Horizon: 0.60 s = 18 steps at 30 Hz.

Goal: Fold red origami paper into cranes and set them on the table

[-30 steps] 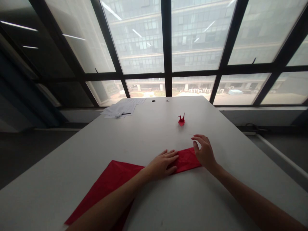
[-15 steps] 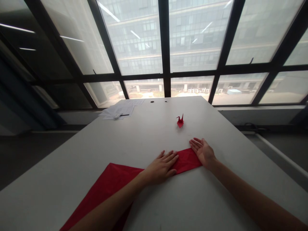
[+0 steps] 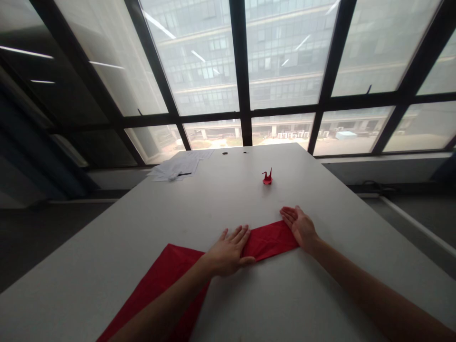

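A strip of folded red sheet (image 3: 271, 241), paper or cloth, lies flat on the white table, lightly creased. My left hand (image 3: 231, 251) rests open and palm down on its left end, fingers spread. At the strip's right end my right hand (image 3: 301, 227) stands on its edge against the sheet, fingers stretched out. A wider red sheet (image 3: 171, 270) reaches from under my left forearm to the lower left. My left hand hides where it meets the strip, so I cannot tell whether they are one piece. Beyond the hands sits a small red origami crane (image 3: 267, 179).
White papers (image 3: 174, 167) with a dark pen (image 3: 185, 174) lie at the far left of the white table (image 3: 221, 199). Two small holes (image 3: 224, 153) show near its far edge. Large dark-framed windows (image 3: 245, 115) stand behind it.
My left hand has slid left along the red strip, baring more of it. My right hand has stayed at the right end. The view has shifted slightly.
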### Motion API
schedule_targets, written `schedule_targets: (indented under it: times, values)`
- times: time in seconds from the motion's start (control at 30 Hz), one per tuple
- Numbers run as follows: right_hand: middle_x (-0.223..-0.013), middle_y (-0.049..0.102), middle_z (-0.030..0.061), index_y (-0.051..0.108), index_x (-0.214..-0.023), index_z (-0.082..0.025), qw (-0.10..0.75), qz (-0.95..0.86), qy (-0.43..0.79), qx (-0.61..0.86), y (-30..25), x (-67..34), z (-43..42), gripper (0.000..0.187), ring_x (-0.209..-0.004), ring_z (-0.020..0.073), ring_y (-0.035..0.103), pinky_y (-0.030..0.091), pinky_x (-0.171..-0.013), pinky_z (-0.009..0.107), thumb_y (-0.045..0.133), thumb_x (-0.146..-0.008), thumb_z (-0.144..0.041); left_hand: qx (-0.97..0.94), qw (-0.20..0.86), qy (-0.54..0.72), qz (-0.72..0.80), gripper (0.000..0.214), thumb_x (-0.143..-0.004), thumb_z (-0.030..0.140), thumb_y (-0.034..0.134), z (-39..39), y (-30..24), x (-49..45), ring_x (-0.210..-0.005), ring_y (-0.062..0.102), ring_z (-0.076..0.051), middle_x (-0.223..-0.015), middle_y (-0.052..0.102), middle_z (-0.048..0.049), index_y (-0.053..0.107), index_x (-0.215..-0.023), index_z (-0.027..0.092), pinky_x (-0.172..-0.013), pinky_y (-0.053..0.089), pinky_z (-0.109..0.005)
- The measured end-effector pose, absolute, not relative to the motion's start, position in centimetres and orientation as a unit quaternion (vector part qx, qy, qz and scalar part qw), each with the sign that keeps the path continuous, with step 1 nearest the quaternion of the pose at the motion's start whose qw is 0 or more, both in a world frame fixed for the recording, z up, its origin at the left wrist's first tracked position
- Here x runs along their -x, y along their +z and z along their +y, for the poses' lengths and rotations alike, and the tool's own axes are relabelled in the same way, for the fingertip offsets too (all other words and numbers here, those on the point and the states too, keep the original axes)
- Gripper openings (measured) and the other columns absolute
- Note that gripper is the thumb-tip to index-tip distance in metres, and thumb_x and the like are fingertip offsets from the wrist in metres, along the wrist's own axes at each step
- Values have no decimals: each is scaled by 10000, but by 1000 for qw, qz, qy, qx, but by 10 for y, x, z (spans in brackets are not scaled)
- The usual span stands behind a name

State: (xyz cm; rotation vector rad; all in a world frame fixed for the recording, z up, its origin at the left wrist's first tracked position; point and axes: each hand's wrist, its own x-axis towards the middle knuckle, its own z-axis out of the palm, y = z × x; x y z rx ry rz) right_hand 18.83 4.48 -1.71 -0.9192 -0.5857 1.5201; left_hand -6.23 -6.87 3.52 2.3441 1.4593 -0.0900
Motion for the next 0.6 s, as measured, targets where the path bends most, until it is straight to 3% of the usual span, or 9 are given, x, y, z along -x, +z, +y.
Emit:
schedule_targets:
  times: [0.13,0.23,0.37,0.5,0.6]
  values:
    - [-949,750,97,688,-816,-173,596,-254,654,391,-16,-186,43,283,-983,194,717,538,-1013,319,483,-964,-300,-823,132,33,551,673,-1011,581,262,-64,32,52,-1510,148,-300,-1622,197,-118,232,-1565,200,-1206,163,-533]
    - [-966,749,103,706,-827,-166,593,-295,645,381,-17,-184,41,258,-983,210,714,552,-982,329,549,-922,-347,-851,91,112,506,537,-1049,410,281,-58,21,45,-1513,166,-242,-1629,218,-58,229,-1564,265,-1220,190,-456]
    - [-962,745,100,719,-863,-165,587,-409,589,376,-18,-184,36,249,-965,237,706,572,-906,367,626,-845,-396,-896,98,85,425,529,-1032,418,355,-54,9,44,-1507,187,-270,-1624,242,-19,261,-1547,344,-1215,172,-499]
    - [-869,720,70,702,-925,-176,554,-592,414,413,-12,-184,25,187,-819,217,686,569,-761,356,556,-863,-275,-891,84,86,437,552,-1024,466,360,-55,6,46,-1508,183,-276,-1616,266,-16,243,-1551,346,-1212,126,-537]
    - [-981,698,74,691,-983,-200,478,-747,264,379,-9,-182,15,218,-916,215,646,528,-852,369,498,-884,-174,-879,81,88,461,609,-1012,528,351,-55,4,47,-1512,161,-286,-1620,247,-36,198,-1564,320,-1206,79,-569]
